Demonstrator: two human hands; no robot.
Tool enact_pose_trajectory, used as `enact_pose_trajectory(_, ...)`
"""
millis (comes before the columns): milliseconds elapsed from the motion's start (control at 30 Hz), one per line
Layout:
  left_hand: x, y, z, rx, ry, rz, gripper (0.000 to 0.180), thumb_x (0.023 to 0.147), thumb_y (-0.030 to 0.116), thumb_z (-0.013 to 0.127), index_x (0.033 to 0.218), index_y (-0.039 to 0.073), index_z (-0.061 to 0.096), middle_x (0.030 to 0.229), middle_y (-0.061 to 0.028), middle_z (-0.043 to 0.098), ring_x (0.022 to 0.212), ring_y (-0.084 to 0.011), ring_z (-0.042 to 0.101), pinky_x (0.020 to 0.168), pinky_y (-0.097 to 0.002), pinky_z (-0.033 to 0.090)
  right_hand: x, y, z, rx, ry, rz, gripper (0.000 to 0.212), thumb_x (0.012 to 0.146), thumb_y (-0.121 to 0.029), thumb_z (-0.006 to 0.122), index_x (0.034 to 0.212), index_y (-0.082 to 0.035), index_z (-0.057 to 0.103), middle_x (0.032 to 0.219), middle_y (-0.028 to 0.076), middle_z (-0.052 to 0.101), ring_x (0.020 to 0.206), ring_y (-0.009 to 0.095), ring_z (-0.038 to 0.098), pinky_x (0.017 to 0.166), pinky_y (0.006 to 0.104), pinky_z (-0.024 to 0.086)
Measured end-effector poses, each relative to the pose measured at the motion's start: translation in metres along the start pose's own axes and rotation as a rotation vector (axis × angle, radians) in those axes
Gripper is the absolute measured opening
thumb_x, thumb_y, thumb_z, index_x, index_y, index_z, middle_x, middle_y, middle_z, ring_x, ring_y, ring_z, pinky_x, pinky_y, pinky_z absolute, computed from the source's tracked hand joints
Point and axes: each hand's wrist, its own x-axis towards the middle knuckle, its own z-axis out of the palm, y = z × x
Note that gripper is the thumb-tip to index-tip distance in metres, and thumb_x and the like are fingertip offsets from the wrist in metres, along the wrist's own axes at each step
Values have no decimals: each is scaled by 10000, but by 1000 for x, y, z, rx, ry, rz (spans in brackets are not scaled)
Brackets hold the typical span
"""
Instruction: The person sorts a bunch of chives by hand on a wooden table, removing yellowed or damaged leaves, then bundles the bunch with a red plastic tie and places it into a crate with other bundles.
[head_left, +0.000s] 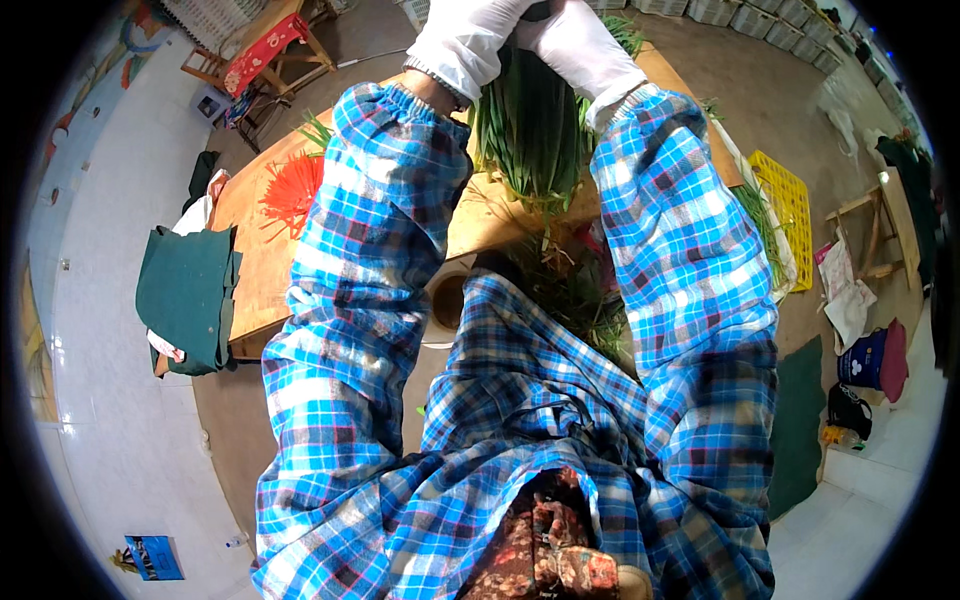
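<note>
Both my hands wear white gloves and meet at the top edge of the head view, above the wooden table (270, 275). My left hand (465, 45) and my right hand (580, 50) sit over the far end of a thick bundle of long, flat green leaves (535, 130), like leeks or chives. A small dark thing (537, 11) shows between the gloves, too cut off to name. The picture's edge hides most of the fingers. The bundle's pale, ragged ends point toward me. Red plastic-looking strips (292, 193) lie fanned out beside my left sleeve.
Loose green scraps (590, 320) lie below the table edge near my knees, beside a white bucket (446, 300). A yellow plastic crate (782, 220) stands at the right. Dark green cloth (185, 300) drapes the table's left corner. Grey crates (750, 20) line the back.
</note>
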Motion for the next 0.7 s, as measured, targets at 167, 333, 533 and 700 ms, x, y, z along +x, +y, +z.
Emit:
enact_pose_trajectory(167,3,-7,-8,-73,82,-24,255,693,14,635,929,21,541,803,-14,562,708,-113,536,634,-251,450,-12,-3,-15,115,-109,105,459,738,-40,628,1169,17,480,1071,134,572,981,194,524,849,302,426)
enact_pose_trajectory(333,2,-6,-38,87,186,-90,165,713,78,630,858,28,573,742,-6,563,636,-106,521,589,-247,434,-61,12,-44,-103,15,128,761,737,-205,686,1364,-60,280,1300,200,417,1178,290,435,971,366,377)
enact_pose_trajectory(533,1,7,-69,-60,65,-139,199,743,69,580,937,33,599,787,-66,615,694,-164,590,633,-268,465,-156,32,-36,92,-63,553,1097,631,-109,767,1409,-107,-6,1423,245,134,1304,355,199,1033,443,288)
enact_pose_trajectory(700,21,16,-77,-175,206,-444,165,783,177,629,874,40,642,799,-71,656,729,-191,629,706,-321,520,-204,81,-5,-39,18,333,1190,537,-138,828,1413,-98,23,1423,205,183,1308,298,237,1054,337,244)
